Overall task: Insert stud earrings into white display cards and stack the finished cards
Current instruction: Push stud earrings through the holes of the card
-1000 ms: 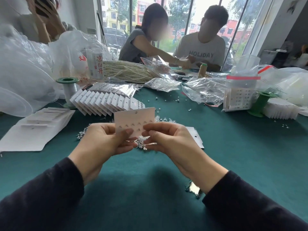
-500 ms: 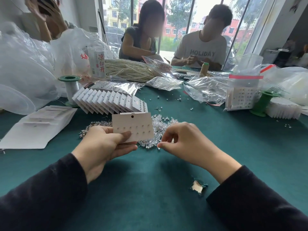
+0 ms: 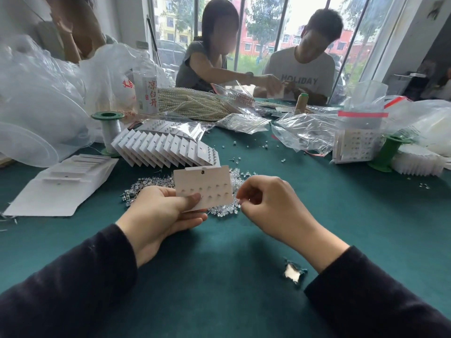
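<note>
Insertion step in hand: left hand [image 3: 161, 211] grip clamped on the display card [image 3: 205, 186]. Right hand [image 3: 271, 203] grip pinched together beside it; a held stud cannot be confirmed. Next move likely needs a post aligned with an open hole.

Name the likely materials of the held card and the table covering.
The card looks like matte white cardboard: it stands stiff in the left hand. The table covering seems dull green felt or cloth: a torn hole bares a pale surface.
</note>
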Motion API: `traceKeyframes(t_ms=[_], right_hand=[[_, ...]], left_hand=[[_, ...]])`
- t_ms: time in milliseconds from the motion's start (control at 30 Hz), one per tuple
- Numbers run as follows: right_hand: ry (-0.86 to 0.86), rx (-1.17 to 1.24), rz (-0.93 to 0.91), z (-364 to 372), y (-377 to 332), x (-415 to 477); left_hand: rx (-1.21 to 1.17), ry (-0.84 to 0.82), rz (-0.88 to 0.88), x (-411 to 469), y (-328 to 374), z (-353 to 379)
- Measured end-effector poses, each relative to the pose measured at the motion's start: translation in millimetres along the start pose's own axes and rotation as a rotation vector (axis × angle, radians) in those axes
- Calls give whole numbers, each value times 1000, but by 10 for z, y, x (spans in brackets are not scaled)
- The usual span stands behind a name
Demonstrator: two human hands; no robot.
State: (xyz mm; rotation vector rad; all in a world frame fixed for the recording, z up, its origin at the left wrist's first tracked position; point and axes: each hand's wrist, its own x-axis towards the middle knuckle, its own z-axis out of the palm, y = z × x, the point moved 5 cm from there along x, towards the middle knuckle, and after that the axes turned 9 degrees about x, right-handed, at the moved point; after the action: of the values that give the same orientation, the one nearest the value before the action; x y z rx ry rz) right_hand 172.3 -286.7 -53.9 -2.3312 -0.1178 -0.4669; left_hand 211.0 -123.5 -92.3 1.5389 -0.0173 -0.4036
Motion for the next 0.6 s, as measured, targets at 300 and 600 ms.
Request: traceKeyframes(t_ms=[300, 600], right_hand=[[178, 128, -76, 25, -186, -63], [141, 52, -255, 267, -302, -101]], left_hand=[[60, 48, 32, 11, -5, 14], [129, 29, 94, -44, 30, 68]])
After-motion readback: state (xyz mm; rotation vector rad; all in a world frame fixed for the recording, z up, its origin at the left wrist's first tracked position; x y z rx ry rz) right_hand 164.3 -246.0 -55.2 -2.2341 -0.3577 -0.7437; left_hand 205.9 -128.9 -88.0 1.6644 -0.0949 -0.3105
